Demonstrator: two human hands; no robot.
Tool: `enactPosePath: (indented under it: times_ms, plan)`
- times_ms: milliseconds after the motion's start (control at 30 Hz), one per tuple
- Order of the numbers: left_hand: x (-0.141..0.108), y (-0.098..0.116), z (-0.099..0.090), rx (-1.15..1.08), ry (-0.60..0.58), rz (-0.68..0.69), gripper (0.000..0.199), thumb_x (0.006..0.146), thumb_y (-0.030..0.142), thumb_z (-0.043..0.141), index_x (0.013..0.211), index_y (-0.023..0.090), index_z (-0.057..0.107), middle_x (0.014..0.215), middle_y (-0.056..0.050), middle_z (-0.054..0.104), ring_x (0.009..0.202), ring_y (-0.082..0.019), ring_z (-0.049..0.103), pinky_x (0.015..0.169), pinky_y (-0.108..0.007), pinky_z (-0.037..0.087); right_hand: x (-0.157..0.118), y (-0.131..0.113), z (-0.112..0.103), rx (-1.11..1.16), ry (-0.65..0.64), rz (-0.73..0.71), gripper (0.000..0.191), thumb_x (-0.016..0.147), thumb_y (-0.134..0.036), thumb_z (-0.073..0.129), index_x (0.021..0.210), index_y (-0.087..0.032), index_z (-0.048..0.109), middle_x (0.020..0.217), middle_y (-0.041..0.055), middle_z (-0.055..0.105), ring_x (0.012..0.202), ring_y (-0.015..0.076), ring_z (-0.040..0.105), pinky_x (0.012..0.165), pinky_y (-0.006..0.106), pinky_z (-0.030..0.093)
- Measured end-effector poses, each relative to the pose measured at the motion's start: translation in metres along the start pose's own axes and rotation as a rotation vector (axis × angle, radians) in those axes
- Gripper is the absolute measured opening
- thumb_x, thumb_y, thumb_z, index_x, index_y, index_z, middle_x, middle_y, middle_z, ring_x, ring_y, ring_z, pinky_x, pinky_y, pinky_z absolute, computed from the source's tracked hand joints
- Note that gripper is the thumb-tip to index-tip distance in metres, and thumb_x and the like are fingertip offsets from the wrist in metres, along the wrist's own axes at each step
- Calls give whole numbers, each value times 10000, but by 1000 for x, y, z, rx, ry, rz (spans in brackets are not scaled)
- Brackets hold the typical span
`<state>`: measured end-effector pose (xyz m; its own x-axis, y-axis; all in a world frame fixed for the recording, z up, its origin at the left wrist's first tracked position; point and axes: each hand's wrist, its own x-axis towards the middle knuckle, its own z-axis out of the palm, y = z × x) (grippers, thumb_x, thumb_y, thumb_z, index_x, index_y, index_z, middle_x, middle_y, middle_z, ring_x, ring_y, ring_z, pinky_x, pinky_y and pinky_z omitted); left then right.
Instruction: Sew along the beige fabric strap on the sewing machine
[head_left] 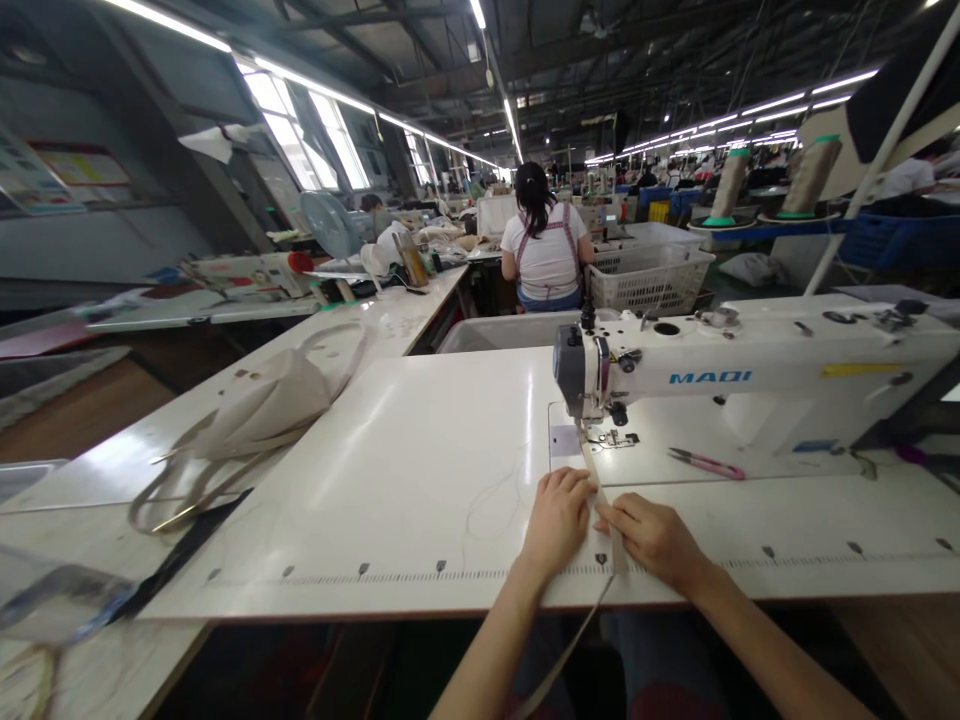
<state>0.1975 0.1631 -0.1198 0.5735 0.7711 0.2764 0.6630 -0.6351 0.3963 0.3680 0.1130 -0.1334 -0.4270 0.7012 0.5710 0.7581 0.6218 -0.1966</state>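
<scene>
Clearly lettered "MAQI": sewing machine point(780, 345) with a pale strip point(617, 552) at its needle end

Evidently the blue capitals on the machine's arm are the one word that can be read; a small blue label point(817, 446) on its base and the notice board point(79, 165) on the far left wall are too blurred. The pale strip runs from beneath the needle toward the bench's point(420, 450) front edge, and a narrow tail hangs over it. The right hand point(658, 540) has its thumb and fingers pinched together on the strip. The left hand point(559, 515) lies just beside it, fingers close together, tips at the strip; whether they grip it I cannot tell. Ruler marks point(480, 575) line the front edge, their dark number tabs too small to read. Pink-handled snips point(709, 463) lie right of the needle.
</scene>
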Motion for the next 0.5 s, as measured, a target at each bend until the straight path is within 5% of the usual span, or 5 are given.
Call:
enactPosePath:
  times_ms: [300,500]
  plan:
    - [0,2,2,-11,4,35,264,825,72,450,994,206,602,1168,-20,596,1103,-191,469,954,-376,364,-4,-2,-3,-17,18,-51,202,885,-198,472,1048,-143,579,786,53,631,704,154,605,624,266,486]
    - [0,-3,5,-76,-26,41,293,828,96,470,1063,196,614,1199,-37,601,1147,-189,483,1029,-391,332,4,-2,-1,85,-65,-25,238,885,-144,374,1062,-139,533,1145,133,585,975,197,593,779,306,530]
